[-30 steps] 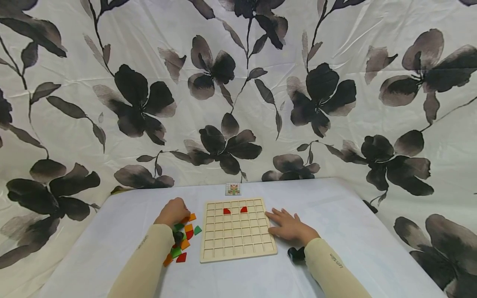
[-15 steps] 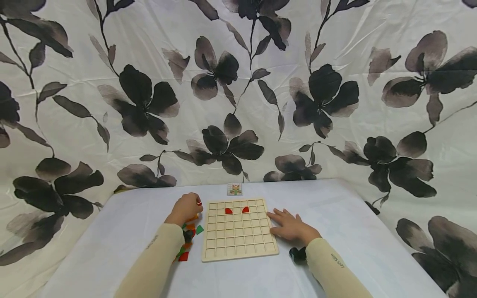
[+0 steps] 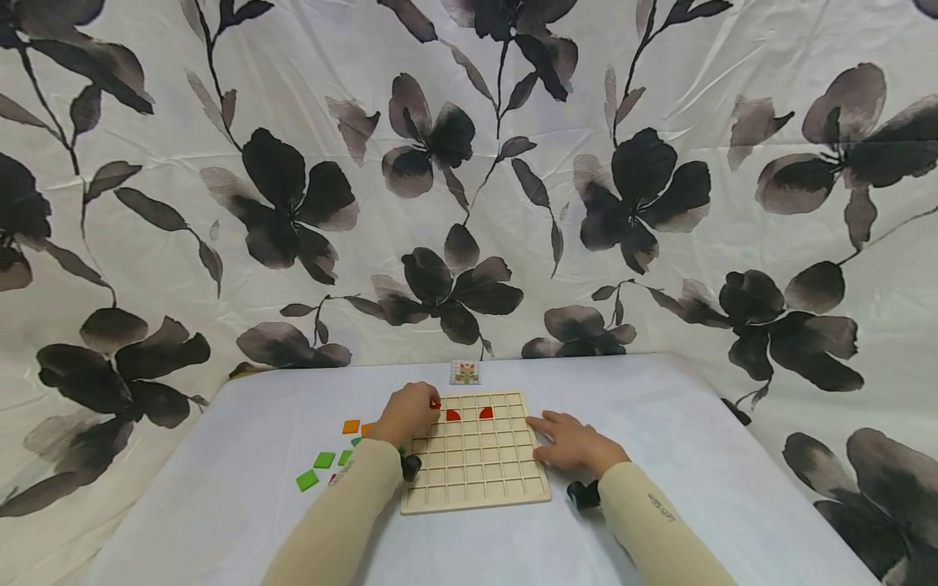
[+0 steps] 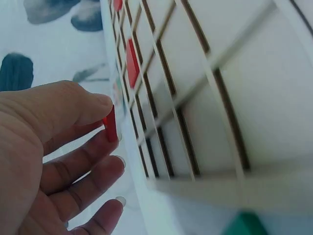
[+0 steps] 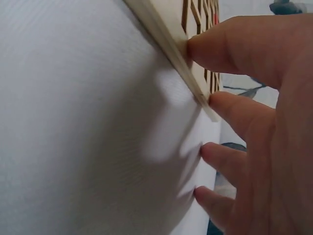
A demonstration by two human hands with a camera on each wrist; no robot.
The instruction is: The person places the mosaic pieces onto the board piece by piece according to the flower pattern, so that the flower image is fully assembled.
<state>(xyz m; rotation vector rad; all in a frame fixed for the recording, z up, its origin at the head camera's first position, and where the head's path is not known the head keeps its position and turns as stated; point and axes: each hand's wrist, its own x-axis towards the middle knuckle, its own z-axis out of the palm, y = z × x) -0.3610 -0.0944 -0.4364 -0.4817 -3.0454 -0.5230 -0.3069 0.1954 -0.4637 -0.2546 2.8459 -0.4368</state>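
Observation:
My left hand (image 3: 407,413) is over the upper left corner of a wooden grid board (image 3: 469,472). In the left wrist view its thumb and a finger pinch a small red piece (image 4: 111,126), seen nearly edge-on. Two red quarter-round pieces lie in the board's cells, a left one (image 3: 453,415) and a right one (image 3: 486,413). At the board's right edge rests my right hand (image 3: 575,443), fingers spread. Its thumb and index fingertip touch the board's rim (image 5: 178,63) in the right wrist view, while the other fingertips are by the white tablecloth.
Left of the board lie loose pieces, among them an orange square (image 3: 351,426) and a green square (image 3: 307,480); the left forearm hides some. Behind the board is a small patterned card (image 3: 465,373). A floral curtain (image 3: 454,203) hangs beyond the table.
My left hand has moved right from the loose pieces to above the board's upper left corner, carrying a red piece. The right hand has stayed at the board's edge.

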